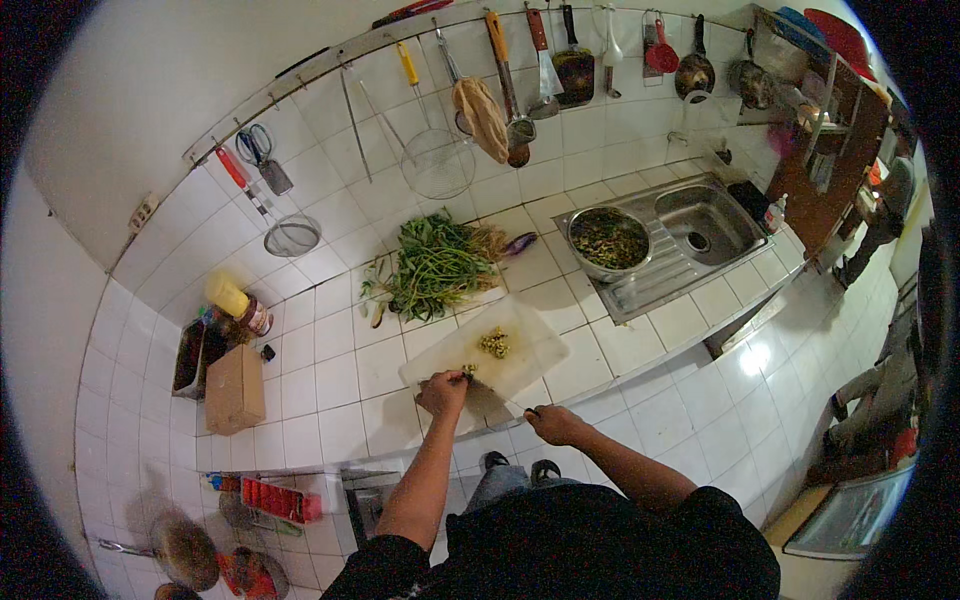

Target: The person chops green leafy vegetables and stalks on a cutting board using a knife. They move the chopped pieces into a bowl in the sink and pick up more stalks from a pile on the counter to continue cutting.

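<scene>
On the tiled counter lies a white cutting board (pixel 536 337) bearing a small heap of chopped vegetable pieces (pixel 494 343). My left hand (pixel 444 391) is at the board's near left edge, fingers closed on a small dark piece of vegetable, with a few cut bits beside it. My right hand (pixel 555 424) grips the dark handle of a knife at the counter's front edge; its thin blade (pixel 514 403) points toward my left hand. Behind the board rests a pile of leafy green stems (pixel 435 266), with a purple eggplant (pixel 520 244) at its right.
A metal bowl of chopped greens (pixel 609 244) stands on the drainboard beside the steel sink (pixel 701 225). A cardboard box (pixel 235 390) and a brown jar with a yellow lid (pixel 256 316) are at the left. Strainers (pixel 438 163) and utensils hang along the wall. People are at the far right.
</scene>
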A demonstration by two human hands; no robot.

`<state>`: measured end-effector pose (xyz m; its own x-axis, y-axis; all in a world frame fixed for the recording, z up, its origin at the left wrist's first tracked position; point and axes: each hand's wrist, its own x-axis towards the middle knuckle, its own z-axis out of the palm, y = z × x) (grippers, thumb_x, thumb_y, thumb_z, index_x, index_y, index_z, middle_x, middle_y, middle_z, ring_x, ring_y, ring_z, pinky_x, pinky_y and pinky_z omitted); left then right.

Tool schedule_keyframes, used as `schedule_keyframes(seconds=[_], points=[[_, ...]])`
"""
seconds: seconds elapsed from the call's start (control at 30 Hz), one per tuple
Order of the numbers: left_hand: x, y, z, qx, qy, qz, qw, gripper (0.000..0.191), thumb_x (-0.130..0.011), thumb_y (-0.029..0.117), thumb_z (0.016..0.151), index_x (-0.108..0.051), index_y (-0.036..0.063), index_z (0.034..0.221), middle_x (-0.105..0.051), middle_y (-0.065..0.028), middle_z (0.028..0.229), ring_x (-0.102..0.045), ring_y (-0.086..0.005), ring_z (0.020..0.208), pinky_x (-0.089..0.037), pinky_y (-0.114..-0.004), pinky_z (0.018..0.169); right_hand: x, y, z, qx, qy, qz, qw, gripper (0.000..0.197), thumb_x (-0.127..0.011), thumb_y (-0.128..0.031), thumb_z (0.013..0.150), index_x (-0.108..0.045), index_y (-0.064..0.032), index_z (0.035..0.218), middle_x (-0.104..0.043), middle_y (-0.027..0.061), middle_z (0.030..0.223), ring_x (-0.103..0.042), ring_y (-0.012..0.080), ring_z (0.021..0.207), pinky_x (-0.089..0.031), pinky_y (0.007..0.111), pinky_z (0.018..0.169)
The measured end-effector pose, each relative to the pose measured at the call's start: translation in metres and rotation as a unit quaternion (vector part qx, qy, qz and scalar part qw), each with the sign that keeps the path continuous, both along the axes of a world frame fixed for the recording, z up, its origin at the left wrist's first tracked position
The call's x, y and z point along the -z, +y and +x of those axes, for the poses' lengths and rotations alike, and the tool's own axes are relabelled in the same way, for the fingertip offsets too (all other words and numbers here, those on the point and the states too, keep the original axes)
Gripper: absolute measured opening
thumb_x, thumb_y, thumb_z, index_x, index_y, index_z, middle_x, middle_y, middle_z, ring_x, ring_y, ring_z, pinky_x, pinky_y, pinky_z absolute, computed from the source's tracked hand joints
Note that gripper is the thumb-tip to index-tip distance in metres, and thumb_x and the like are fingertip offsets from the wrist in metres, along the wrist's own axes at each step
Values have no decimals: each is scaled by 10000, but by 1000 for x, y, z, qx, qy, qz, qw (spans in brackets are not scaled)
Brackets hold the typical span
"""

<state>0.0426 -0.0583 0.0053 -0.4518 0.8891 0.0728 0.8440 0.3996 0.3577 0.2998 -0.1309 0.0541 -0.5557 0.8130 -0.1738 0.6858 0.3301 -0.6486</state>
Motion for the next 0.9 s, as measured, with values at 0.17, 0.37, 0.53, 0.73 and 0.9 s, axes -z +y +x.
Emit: schedule_keyframes(seconds=[0.17,0.37,0.53,0.73,0.9], points=[[2,-3,-11,65,-32,12,997,148,-737,356,740,-761,290,870,-716,32,931,-638,-236,928,-379,-513,906,17,-13,1,95,35,-97,990,531,-370,-443,1009,-605,29,1072,-640,290,1008,-594,477,980,-458,532,863],[-1,-6,-33,82,-57,40,994,168,-701,279,798,-752,193,932,-721,-24,872,-659,-222,894,-425,-413,874,15,-17,-20,125,49,-90,987,523,-356,-430,1016,-604,30,1026,-645,281,978,-601,485,937,-468,549,835],[12,-8,-48,20,-214,162,963,178,-715,315,798,-742,193,925,-711,-17,870,-651,-216,881,-428,-420,867,-14,-5,-42,68,-6,-100,993,527,-356,-446,1012,-596,23,1003,-636,298,963,-597,483,945,-460,552,843],[-4,-15,-59,67,-118,62,989,418,-783,456,714,-699,241,1062,-643,-17,1043,-584,-241,1036,-374,-520,943,31,28,-32,143,-34,-85,986,526,-361,-432,1010,-599,37,1003,-640,300,947,-600,482,941,-460,557,838],[-17,-8,-82,187,-54,32,980,587,-811,506,652,-662,241,1154,-546,-48,1192,-469,-257,1192,-296,-520,1006,25,44,-21,167,-34,-25,985,442,-372,-448,1004,-575,-67,1095,-660,254,895,-628,467,855,-494,562,749]])
